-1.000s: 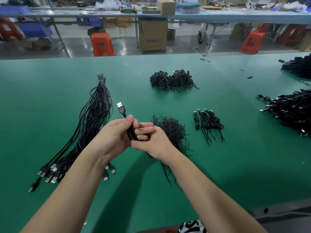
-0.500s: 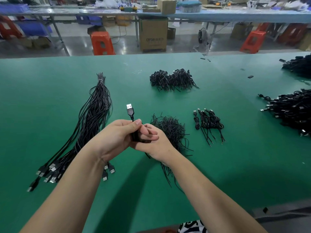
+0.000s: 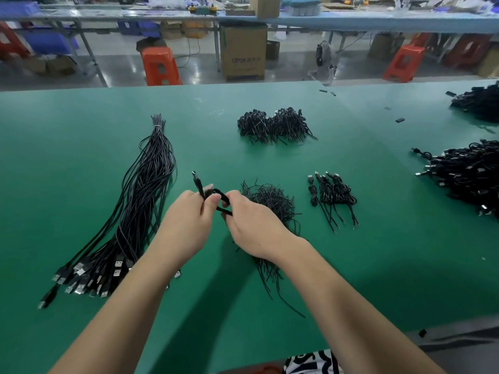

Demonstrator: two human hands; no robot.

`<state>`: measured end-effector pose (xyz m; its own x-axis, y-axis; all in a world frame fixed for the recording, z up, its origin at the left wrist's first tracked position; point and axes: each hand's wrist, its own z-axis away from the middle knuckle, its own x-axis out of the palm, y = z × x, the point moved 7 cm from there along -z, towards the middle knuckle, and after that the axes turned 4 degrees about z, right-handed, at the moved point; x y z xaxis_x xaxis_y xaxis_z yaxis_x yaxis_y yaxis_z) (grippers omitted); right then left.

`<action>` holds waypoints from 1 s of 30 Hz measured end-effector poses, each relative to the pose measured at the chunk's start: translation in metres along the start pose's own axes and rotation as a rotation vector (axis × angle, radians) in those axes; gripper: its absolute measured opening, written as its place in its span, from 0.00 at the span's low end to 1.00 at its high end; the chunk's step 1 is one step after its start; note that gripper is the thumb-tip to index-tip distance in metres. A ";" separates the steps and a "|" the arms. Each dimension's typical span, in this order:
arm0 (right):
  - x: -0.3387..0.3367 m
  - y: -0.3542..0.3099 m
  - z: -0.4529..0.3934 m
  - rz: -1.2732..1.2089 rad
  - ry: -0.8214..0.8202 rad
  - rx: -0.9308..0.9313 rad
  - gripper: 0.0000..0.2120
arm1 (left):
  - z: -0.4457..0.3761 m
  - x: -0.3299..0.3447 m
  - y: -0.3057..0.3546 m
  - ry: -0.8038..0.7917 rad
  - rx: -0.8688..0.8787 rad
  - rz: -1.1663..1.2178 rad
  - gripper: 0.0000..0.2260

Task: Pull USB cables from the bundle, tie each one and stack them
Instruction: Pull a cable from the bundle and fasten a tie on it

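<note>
The green bench carries everything, and the long bundle of black USB cables lies on its left, long axis running from a tied far end down to the plugs fanned out near the left forearm. Behind the right hand sits a loose heap of thin black ties, and just right of that the short row of tied cables, plugs pointing away, tails toward the person.

Both hands meet above the bench between the bundle and the ties. The left hand pinches a folded USB cable between thumb and fingers, its plug sticking up and away. The right hand holds the loop's near side, fingers curled on the cable; whether a tie is already in that grip I cannot tell.

The finished row lies to the right, nearer the right hand, so setting the cable down likely goes that way, plug end kept far.
</note>
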<state>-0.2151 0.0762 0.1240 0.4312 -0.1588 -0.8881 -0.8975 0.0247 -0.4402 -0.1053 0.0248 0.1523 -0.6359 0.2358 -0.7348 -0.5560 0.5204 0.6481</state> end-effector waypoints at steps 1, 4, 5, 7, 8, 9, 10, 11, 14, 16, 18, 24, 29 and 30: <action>0.001 -0.001 0.000 0.006 -0.024 -0.005 0.09 | -0.002 0.000 -0.001 0.020 0.019 0.013 0.15; 0.003 -0.006 0.002 -0.018 -0.057 -0.016 0.11 | -0.009 -0.004 -0.010 0.074 -0.030 0.241 0.07; 0.003 -0.005 0.002 -0.032 -0.060 -0.009 0.11 | -0.012 -0.003 -0.013 0.055 -0.060 0.343 0.06; 0.004 -0.002 0.001 -0.031 -0.066 0.015 0.13 | -0.016 0.000 -0.016 -0.036 -0.082 0.467 0.08; 0.006 0.000 0.001 -0.021 -0.071 0.025 0.14 | -0.017 0.001 -0.015 -0.079 -0.083 0.471 0.09; 0.007 0.002 0.001 -0.009 -0.076 0.032 0.14 | -0.019 0.001 -0.015 -0.116 -0.086 0.461 0.10; 0.008 0.002 0.001 0.003 -0.079 0.036 0.14 | -0.020 0.002 -0.015 -0.150 -0.097 0.452 0.10; 0.010 0.003 0.002 0.011 -0.081 0.040 0.14 | -0.021 0.004 -0.015 -0.181 -0.107 0.446 0.12; 0.013 0.005 0.002 -0.030 -0.097 0.063 0.11 | -0.025 0.005 -0.013 -0.204 -0.088 0.352 0.11; 0.016 0.007 0.002 -0.149 -0.128 0.092 0.10 | -0.027 0.005 -0.009 -0.185 -0.045 0.238 0.09; 0.017 0.009 0.002 -0.309 -0.153 0.127 0.10 | -0.030 0.004 -0.006 -0.166 -0.012 0.117 0.08; 0.013 0.011 0.005 -0.360 -0.152 0.171 0.14 | -0.035 0.009 -0.002 -0.182 0.029 0.038 0.10; 0.015 0.015 0.007 -0.380 -0.108 0.179 0.16 | -0.033 0.018 -0.003 -0.164 0.029 0.079 0.09; 0.015 0.015 0.008 -0.380 -0.097 0.176 0.17 | -0.032 0.020 -0.005 -0.162 0.028 0.092 0.09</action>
<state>-0.2219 0.0818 0.1031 0.7422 -0.0960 -0.6632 -0.6476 0.1518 -0.7467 -0.1327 0.0010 0.1407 -0.5879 0.4110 -0.6967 -0.4830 0.5125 0.7099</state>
